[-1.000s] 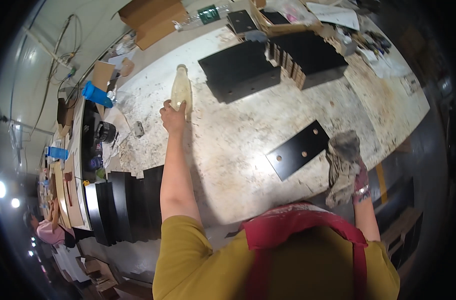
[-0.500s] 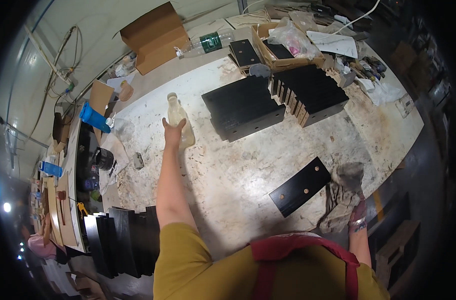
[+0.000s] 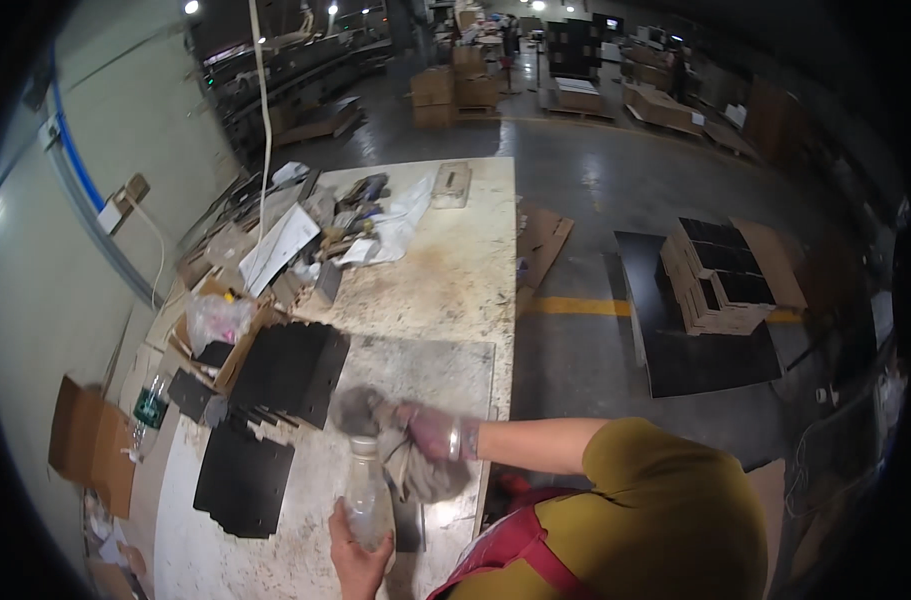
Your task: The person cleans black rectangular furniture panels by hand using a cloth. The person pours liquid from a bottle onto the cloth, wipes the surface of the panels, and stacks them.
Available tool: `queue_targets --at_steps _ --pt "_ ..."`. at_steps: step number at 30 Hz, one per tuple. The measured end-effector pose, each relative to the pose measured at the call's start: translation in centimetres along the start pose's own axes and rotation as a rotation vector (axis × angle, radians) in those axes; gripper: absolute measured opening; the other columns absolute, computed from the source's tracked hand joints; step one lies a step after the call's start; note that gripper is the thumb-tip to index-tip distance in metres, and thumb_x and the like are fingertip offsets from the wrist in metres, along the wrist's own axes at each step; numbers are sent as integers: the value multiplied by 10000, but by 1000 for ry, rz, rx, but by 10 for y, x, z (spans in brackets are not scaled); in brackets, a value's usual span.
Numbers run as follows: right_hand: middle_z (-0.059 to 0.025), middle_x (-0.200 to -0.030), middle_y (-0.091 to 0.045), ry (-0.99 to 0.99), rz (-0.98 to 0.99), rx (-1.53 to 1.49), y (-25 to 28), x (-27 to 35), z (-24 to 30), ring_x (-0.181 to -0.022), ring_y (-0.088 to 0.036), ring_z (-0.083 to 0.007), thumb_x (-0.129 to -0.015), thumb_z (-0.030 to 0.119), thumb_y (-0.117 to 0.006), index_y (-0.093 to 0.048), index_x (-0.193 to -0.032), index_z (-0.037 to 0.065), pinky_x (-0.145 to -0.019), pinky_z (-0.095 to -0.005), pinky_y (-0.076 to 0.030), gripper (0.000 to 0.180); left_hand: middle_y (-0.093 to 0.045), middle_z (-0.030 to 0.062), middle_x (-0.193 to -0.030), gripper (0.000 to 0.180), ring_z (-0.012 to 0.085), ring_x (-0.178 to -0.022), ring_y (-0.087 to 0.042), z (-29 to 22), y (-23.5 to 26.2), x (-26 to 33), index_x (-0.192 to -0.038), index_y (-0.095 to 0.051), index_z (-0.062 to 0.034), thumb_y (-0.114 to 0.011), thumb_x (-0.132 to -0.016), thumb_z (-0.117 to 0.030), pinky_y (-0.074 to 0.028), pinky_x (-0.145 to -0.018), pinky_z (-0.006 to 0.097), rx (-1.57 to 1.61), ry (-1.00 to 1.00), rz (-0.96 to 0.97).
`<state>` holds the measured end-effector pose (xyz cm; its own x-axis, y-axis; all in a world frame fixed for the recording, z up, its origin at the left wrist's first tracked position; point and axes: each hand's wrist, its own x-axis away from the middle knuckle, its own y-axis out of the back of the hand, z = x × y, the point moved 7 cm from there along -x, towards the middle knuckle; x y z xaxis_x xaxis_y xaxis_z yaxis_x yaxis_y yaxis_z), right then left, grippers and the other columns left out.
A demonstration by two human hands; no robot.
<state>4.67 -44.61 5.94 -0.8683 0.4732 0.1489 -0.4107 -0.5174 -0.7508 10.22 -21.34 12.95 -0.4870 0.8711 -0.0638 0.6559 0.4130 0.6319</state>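
My left hand [image 3: 359, 560] is wrapped around the lower part of a clear, pale plastic bottle [image 3: 367, 492], which stands upright or nearly so over the worktable [image 3: 275, 565]. A crumpled grey rag [image 3: 425, 478] hangs from my right hand [image 3: 430, 432], which is closed on it and a little blurred. One bunched end of the rag is at the bottle's top, and whether it touches the mouth I cannot tell. Below the rag, a dark strip of a black panel [image 3: 410, 528] shows, mostly hidden by the bottle and the cloth.
Two stacks of black panels [image 3: 243, 482] stand left of the bottle. Behind them is a cardboard box [image 3: 180, 335] with a plastic bag [image 3: 220, 320]. Tools and scraps [image 3: 350, 215] litter the table's far end. Right of the table, a pallet stack [image 3: 720, 275] stands on the floor.
My view has swung to the right. The left hand has brought the bottle from the table's far left over to the rag, and the right hand has raised the rag beside the bottle's top.
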Motion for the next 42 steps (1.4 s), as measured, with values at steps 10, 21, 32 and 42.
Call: queue_targets --at_steps 10,21,32,42 --pt "-75 -1339 -539 11 -68 171 27 34 -4 -1292 -440 -169 -974 241 -530 -477 -1310 46 -1085 -272 -306 392 -416 271 -1392 856 397 -1283 -421 -23 -45 -8 -1417 -318 54 -763 -756 -261 -336 -1076 416 -49 39 116" --pt "-66 -1251 -599 89 52 139 104 -8 -68 -1154 -527 -137 -983 297 -524 -618 -1171 -11 -1036 -273 -365 373 -585 198 -1070 708 388 -896 -594 -55 -7 -25 -1346 -486 -155 -715 -685 -44 -502 -770 455 -759 -330 58" --pt "-86 -1138 -649 241 83 646 -3 68 18 -1007 -624 -265 -933 302 -538 -612 -1187 99 -874 -448 -516 334 -570 153 -1083 742 330 -997 -567 -36 34 -2 -1358 -496 -265 -624 -673 -10 -424 -849 458 -979 -154 20" --pt "-149 -1177 -631 -487 9 -319 10 56 -49 -1063 -613 -311 -899 254 -595 -572 -1212 41 -943 -458 -492 380 -583 117 -1150 674 301 -1026 -583 -34 46 21 -1313 -526 -277 -676 -701 -39 -448 -865 410 -930 -83 77"
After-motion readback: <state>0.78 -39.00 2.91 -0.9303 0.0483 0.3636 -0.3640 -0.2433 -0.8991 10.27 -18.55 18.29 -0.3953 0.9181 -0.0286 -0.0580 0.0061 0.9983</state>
